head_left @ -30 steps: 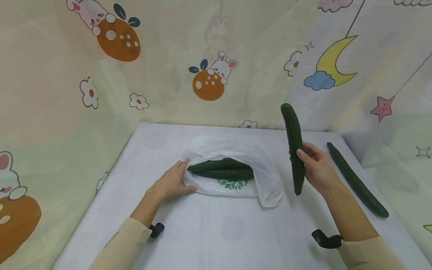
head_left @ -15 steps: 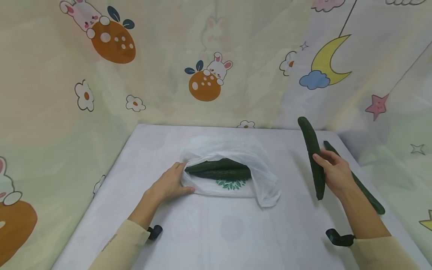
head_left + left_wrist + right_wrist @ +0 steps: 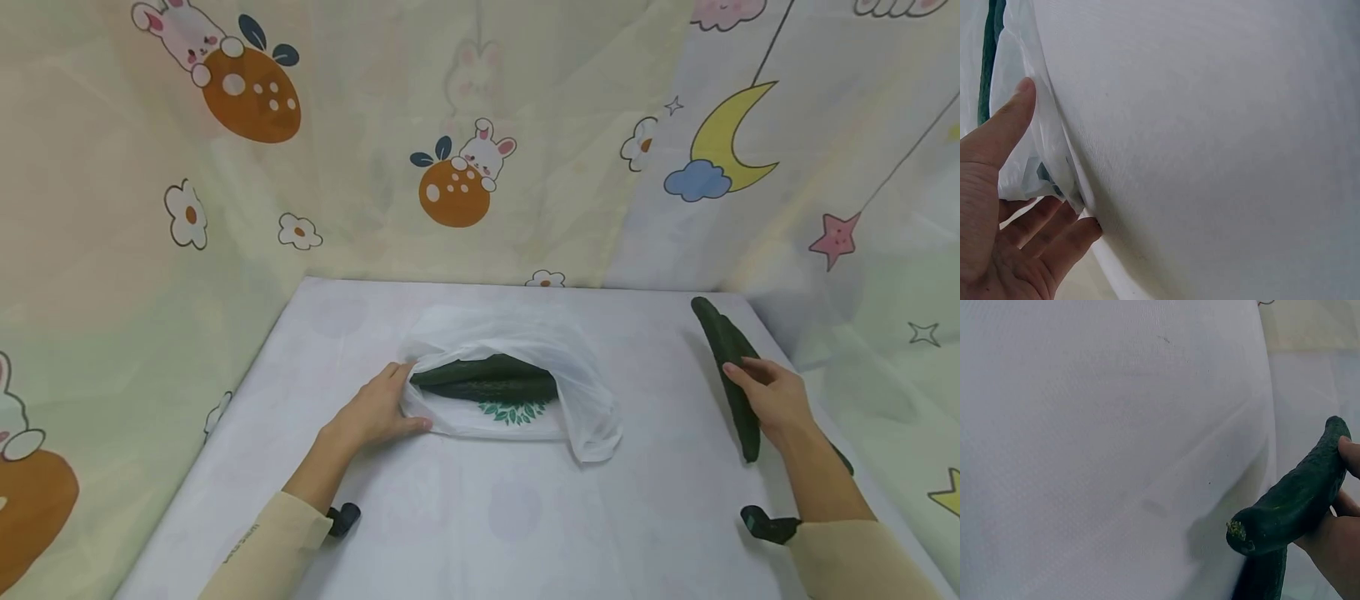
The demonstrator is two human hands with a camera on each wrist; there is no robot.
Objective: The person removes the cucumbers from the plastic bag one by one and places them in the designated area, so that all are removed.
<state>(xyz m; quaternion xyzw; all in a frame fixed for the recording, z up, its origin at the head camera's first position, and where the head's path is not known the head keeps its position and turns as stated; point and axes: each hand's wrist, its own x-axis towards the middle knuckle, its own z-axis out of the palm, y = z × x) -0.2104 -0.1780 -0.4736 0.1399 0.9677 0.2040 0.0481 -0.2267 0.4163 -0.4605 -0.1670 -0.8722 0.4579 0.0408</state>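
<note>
Held cucumber (image 3: 740, 410) had shifted rightward and lower since the earlier frame. Right hand (image 3: 778, 404) pinched it between thumb and fingers, right of frame, overlapping a second cucumber (image 3: 1266, 575); contact unclear. Left hand (image 3: 377, 406), fingers loosely spread, touched the white bag's (image 3: 592, 417) left edge, centre frame. Bagged cucumbers (image 3: 491, 379) showed at its mouth. White-covered table (image 3: 510, 525) lay beneath.

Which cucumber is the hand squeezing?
The held cucumber, gripped by the right hand. The loose cucumber lies on the table, partly hidden, and the bagged cucumbers sit inside the white bag.
</note>
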